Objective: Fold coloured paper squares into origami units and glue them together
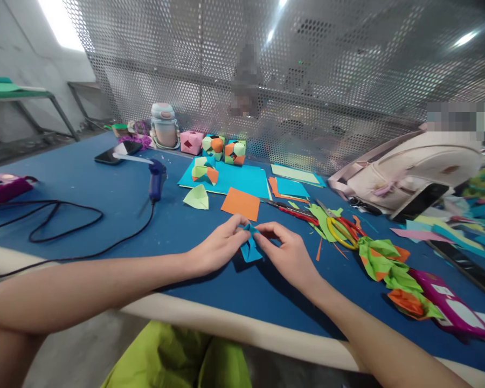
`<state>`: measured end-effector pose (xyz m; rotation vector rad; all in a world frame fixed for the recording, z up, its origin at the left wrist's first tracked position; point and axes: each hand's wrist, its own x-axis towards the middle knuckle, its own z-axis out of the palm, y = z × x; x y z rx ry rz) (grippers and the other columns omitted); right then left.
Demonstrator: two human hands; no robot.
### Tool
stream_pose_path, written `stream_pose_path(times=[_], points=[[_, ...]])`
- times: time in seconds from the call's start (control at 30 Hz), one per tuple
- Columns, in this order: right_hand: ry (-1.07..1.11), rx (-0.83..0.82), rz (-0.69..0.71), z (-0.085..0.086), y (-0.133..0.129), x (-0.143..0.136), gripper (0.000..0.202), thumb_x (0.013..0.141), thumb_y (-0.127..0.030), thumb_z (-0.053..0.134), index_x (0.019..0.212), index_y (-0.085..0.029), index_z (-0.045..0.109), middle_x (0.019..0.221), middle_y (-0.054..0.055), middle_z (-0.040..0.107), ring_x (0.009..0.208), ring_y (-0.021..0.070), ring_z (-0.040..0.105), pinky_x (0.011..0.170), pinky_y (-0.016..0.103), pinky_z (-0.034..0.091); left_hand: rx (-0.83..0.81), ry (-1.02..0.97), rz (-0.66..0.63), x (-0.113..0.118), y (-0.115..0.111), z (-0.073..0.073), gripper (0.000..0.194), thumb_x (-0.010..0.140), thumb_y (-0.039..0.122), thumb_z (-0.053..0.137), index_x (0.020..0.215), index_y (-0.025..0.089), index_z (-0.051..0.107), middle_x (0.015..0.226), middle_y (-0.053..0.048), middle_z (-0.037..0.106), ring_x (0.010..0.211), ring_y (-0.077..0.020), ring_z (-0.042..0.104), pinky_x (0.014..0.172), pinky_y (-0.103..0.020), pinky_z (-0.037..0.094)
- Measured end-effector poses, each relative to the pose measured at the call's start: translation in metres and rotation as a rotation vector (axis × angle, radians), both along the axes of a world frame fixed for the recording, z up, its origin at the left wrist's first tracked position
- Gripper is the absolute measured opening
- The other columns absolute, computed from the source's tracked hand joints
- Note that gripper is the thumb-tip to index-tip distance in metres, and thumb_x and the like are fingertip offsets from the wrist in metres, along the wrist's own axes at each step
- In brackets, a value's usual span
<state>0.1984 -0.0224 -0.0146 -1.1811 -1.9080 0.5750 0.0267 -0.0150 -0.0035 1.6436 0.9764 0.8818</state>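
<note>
Between my two hands is a small folded piece of blue paper [250,251], held just above the blue table. My left hand [222,242] pinches its upper left side between thumb and fingers. On the right side, my right hand [285,248] grips the paper with thumb and forefinger. Just beyond my hands lies a flat orange paper square [241,203]. A folded light green paper piece [196,198] sits to its left. Farther back, a part-built green and orange paper shape [205,171] stands on a stack of blue sheets [246,182].
A glue gun [157,180] with its trailing cord stands on the left. Paper cubes [192,142] and a bottle [164,126] line the back. Scissors [341,231], pliers [293,210], paper scraps and crumpled green paper [383,258] lie right, near a pale backpack [408,156].
</note>
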Motion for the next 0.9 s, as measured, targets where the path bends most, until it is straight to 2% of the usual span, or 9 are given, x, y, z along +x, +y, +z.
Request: stream_pose_path(times=[0.13, 0.3, 0.43, 0.57, 0.63, 0.9], points=[[-0.034, 0.114, -0.006, 0.002, 0.000, 0.000, 0.014, 0.084, -0.023, 0.053, 0.073, -0.019, 0.059, 0.075, 0.002, 0.062, 0.069, 0.0140, 0.057, 0.065, 0.026, 0.044, -0.045, -0.005, -0.002, 0.004, -0.001, -0.003, 0.009, 0.078, 0.023, 0.046, 0.085, 0.018, 0.046, 0.071, 0.004, 0.042, 0.062, -0.0090, 0.040, 0.057, -0.021, 0.035], [-0.027, 0.170, -0.041, 0.003, 0.000, -0.001, 0.016, 0.084, -0.021, 0.053, 0.068, -0.019, 0.054, 0.069, 0.001, 0.058, 0.065, 0.0127, 0.054, 0.061, 0.025, 0.042, -0.071, -0.044, -0.014, 0.008, 0.000, -0.008, 0.017, 0.071, 0.021, 0.053, 0.086, 0.017, 0.046, 0.069, 0.006, 0.042, 0.051, -0.0053, 0.036, 0.045, -0.018, 0.028], [-0.035, 0.249, -0.004, 0.003, -0.002, -0.002, 0.016, 0.084, -0.018, 0.052, 0.068, -0.018, 0.053, 0.068, 0.001, 0.056, 0.064, 0.0122, 0.053, 0.062, 0.024, 0.042, 0.009, 0.015, 0.052, 0.006, 0.003, -0.008, 0.006, 0.070, 0.016, 0.050, 0.077, 0.015, 0.050, 0.065, 0.005, 0.047, 0.056, -0.0070, 0.041, 0.049, -0.019, 0.032], [-0.106, 0.268, 0.024, 0.001, -0.003, -0.005, 0.002, 0.081, -0.018, 0.056, 0.082, -0.017, 0.057, 0.074, 0.002, 0.057, 0.067, 0.0132, 0.054, 0.064, 0.024, 0.043, 0.113, 0.072, 0.101, 0.004, 0.005, -0.010, 0.007, 0.068, 0.012, 0.050, 0.073, 0.015, 0.053, 0.067, 0.004, 0.052, 0.062, -0.0089, 0.044, 0.055, -0.020, 0.035], [-0.152, 0.276, 0.031, -0.001, -0.003, -0.005, 0.006, 0.080, -0.018, 0.056, 0.086, -0.017, 0.059, 0.074, 0.002, 0.058, 0.067, 0.0137, 0.054, 0.064, 0.025, 0.043, 0.157, 0.108, 0.115, 0.004, 0.005, -0.010, 0.007, 0.068, 0.012, 0.050, 0.073, 0.016, 0.053, 0.068, 0.004, 0.053, 0.063, -0.0090, 0.044, 0.057, -0.021, 0.035], [-0.229, 0.385, -0.014, -0.006, -0.001, -0.001, 0.012, 0.082, -0.015, 0.052, 0.073, -0.018, 0.060, 0.065, 0.001, 0.062, 0.060, 0.0133, 0.056, 0.060, 0.024, 0.041, 0.163, 0.168, 0.067, 0.004, 0.005, -0.013, 0.009, 0.068, 0.013, 0.049, 0.075, 0.016, 0.054, 0.069, 0.003, 0.055, 0.063, -0.0101, 0.047, 0.057, -0.021, 0.035]])
